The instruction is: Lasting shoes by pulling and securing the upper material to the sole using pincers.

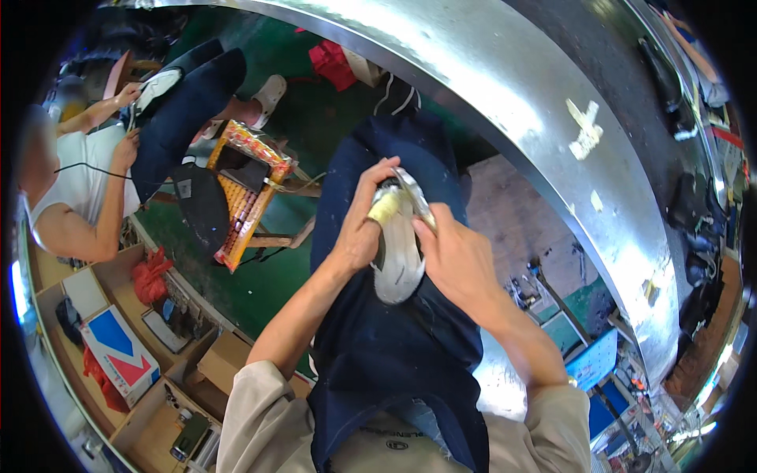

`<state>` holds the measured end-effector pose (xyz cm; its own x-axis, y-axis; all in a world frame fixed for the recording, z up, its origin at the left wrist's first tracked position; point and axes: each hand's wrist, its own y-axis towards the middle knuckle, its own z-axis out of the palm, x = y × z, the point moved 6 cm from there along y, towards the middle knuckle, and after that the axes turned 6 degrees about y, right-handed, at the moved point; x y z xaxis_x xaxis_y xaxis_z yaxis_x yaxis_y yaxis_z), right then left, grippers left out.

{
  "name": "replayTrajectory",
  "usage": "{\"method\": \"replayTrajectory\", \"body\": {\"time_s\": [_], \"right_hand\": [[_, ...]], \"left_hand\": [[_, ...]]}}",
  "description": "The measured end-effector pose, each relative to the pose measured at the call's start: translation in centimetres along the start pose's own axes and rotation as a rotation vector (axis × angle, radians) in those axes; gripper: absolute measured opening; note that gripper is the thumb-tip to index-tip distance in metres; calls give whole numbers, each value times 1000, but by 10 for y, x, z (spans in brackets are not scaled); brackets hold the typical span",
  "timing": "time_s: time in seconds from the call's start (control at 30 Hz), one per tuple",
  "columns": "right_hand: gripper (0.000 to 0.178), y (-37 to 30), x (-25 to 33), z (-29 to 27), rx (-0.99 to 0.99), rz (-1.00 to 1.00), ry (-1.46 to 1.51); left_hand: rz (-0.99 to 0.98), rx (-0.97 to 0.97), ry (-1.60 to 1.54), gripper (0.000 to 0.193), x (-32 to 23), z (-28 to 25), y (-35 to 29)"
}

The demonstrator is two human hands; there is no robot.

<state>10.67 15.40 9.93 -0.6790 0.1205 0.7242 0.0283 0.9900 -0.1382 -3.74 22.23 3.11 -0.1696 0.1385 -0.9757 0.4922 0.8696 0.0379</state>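
Note:
A shoe [397, 276] lies sole up over my lap, its pale sole facing me and its narrower end toward me. My left hand [359, 232] is closed round its far left side. A yellowish wrap [384, 209] covers my left thumb, which presses on the sole. My right hand [456, 248] grips a shiny metal hand tool [413, 191] like pliers at the shoe's far right edge. Fingers and shoe hide the tool's jaws, so what they touch cannot be made out. Under the shoe, a dark blue apron [378, 347] covers my legs.
A curved metal bench edge [505, 71] runs from the top down the right. At left stand wooden compartments [130, 426] with a box [118, 355] and red bags. A low stool [252, 189] sits front left; beyond it another person [95, 165] holds a white shoe [158, 88].

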Motion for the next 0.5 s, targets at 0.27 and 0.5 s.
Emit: {"method": "replayTrajectory", "body": {"time_s": [0.27, 0.5], "right_hand": [[27, 20, -22, 16, 149, 111, 47], [15, -17, -3, -17, 320, -275, -144]], "left_hand": [[-133, -234, -119, 50, 11, 10, -26], [-262, -224, 221, 37, -5, -24, -57]]}}
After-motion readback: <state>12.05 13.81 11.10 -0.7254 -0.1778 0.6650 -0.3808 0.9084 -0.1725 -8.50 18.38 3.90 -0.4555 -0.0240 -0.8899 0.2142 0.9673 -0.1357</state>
